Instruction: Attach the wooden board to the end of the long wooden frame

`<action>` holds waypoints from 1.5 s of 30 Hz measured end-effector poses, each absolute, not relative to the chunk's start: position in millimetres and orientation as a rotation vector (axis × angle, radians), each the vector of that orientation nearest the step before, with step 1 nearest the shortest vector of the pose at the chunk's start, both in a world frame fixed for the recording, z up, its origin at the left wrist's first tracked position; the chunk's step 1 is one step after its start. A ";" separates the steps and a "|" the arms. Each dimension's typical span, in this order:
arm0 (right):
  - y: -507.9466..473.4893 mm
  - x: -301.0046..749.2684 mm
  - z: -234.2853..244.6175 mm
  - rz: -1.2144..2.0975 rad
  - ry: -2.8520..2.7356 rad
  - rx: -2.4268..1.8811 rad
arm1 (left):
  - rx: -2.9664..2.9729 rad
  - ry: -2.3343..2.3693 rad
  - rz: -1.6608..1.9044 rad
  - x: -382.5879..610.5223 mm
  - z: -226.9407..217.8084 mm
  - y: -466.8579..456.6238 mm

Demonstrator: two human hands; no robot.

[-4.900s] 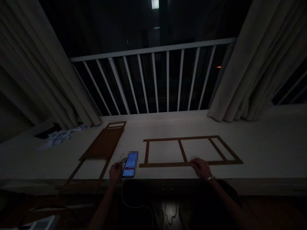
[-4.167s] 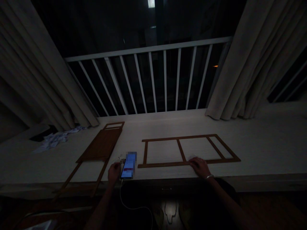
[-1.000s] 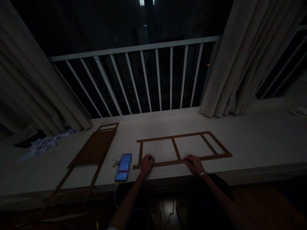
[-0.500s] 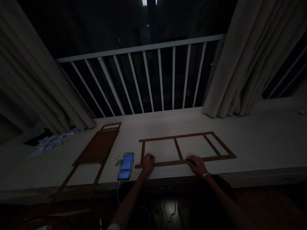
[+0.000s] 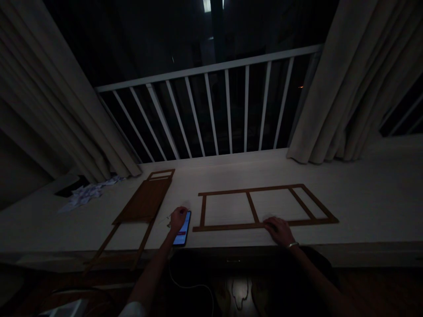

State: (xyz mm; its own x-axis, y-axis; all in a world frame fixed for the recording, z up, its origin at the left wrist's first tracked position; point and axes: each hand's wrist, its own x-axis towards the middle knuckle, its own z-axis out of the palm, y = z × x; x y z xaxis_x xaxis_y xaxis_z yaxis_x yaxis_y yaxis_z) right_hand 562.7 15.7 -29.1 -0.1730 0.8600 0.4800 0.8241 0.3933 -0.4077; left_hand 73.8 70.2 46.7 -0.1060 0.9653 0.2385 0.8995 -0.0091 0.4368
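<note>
A brown wooden frame (image 5: pixel 253 207) with several crossbars lies flat on the pale surface in front of me. My right hand (image 5: pixel 278 230) rests at its near rail, fingers curled over the wood. Over the upper part of a lit phone (image 5: pixel 181 237) is my left hand (image 5: pixel 179 218), its fingers pinched together. What they hold, if anything, is too small and dark to name. Just left of that hand lie some small items (image 5: pixel 168 221), partly covered and too dim to make out.
To the left, a folding wooden piece with a brown panel (image 5: pixel 143 200) lies with its legs past the near edge. Crumpled patterned cloth or paper (image 5: pixel 86 193) sits by the left curtain (image 5: pixel 109 145). A white railing (image 5: pixel 228 110) runs along the back. A white cable (image 5: pixel 191 287) hangs below.
My left hand has left the frame's near left corner and moved left to the phone. My right hand stays at the near rail. The whole view has shifted slightly.
</note>
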 end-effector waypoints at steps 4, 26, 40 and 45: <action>16.0 562.5 -28.8 0.066 -1.999 -1.434 | 1.980 2.190 0.596 59.6 43.4 77.8; 18.4 561.8 -26.3 0.065 -1.998 -1.468 | 2.053 2.194 -0.041 71.9 58.3 134.6; 16.7 561.1 -21.7 0.089 -2.002 -1.453 | 2.187 1.986 0.275 99.0 81.2 127.2; 17.9 562.0 -24.1 0.088 -2.003 -1.455 | 2.333 1.671 0.430 148.3 62.6 92.8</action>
State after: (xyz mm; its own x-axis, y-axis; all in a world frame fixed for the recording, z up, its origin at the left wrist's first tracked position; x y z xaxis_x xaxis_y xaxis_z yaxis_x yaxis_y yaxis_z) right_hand 562.0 17.9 -24.1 -0.1705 0.8708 0.4612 0.8269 0.3810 -0.4136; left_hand 148.3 92.8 62.6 0.3031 0.9479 0.0982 0.8775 -0.3178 0.3592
